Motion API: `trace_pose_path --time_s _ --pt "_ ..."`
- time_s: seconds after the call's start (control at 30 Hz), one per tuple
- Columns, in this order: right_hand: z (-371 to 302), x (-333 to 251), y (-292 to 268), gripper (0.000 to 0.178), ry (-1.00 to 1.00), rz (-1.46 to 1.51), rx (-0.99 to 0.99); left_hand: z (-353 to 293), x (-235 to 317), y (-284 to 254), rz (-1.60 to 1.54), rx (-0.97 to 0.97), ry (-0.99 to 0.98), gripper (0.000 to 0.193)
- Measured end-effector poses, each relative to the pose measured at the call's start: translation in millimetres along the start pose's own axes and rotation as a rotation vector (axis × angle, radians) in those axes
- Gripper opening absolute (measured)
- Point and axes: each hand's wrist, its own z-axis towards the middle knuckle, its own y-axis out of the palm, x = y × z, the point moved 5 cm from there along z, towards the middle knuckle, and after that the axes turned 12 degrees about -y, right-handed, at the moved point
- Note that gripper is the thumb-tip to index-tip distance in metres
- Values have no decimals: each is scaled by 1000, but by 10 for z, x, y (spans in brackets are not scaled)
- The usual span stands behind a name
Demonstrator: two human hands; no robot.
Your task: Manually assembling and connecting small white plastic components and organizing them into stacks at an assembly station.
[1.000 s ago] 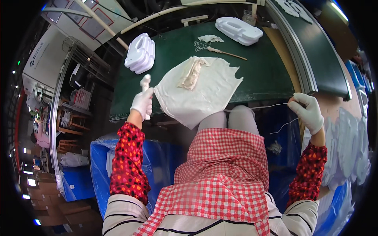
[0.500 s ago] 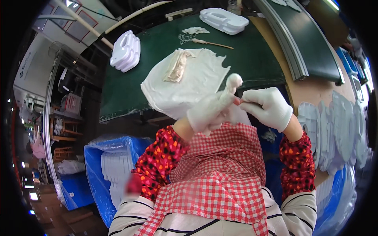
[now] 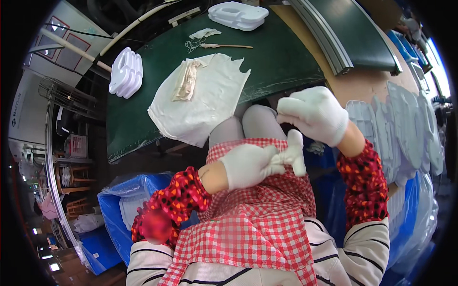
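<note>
White knit gloves cover both my hands. My left hand (image 3: 250, 164) is over my lap, in front of the red-and-white checked apron (image 3: 253, 224). Its fingers are closed together, and a soft white piece (image 3: 296, 152) sticks out at their tips. Whether that is loose cloth or part of the glove, I cannot make out. Higher and to the right, my right hand (image 3: 315, 117) has its fingers curled in; anything inside them is hidden. The two hands are apart. Beyond them a white cloth (image 3: 219, 83) lies on the green table, with a folded beige cloth (image 3: 187, 81) on top.
The green table (image 3: 281, 62) carries stacked white plastic parts at left (image 3: 126, 74) and far (image 3: 238, 15), and a thin stick (image 3: 234, 46) beside string. A conveyor (image 3: 350, 31) runs at far right. White panels (image 3: 398, 126) stand at my right; a plastic-lined blue bin (image 3: 112, 209) at my left.
My hands have drawn apart: the left moved down toward my lap, the right stayed higher. A reddish tip between them is out of sight. The table has shifted left and up in view.
</note>
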Motion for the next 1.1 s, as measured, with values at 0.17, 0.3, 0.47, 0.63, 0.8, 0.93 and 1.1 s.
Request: trace_pose_path --time_s 0.17,0.3,0.47,0.63,0.8,0.93,1.1 --pt "-393 265 293 11 223 45 34 -143 -40 -139 -110 242 116 37" --pt "-681 217 446 11 415 277 18 -91 -227 -168 -128 226 34 39" --pt "-846 168 573 12 463 463 -10 -45 -235 -91 -27 190 48 42" --pt "-1022 108 618 16 493 554 49 3 -311 -70 -250 200 32 45" --pt "-1156 54 549 37 623 1164 366 64 -381 -79 -81 193 -36 48" --pt "-1091 78 564 36 662 1307 717 132 -494 -12 -41 146 -70 49" --pt "-875 108 610 34 455 1681 782 182 -504 43 -544 79 -35 35"
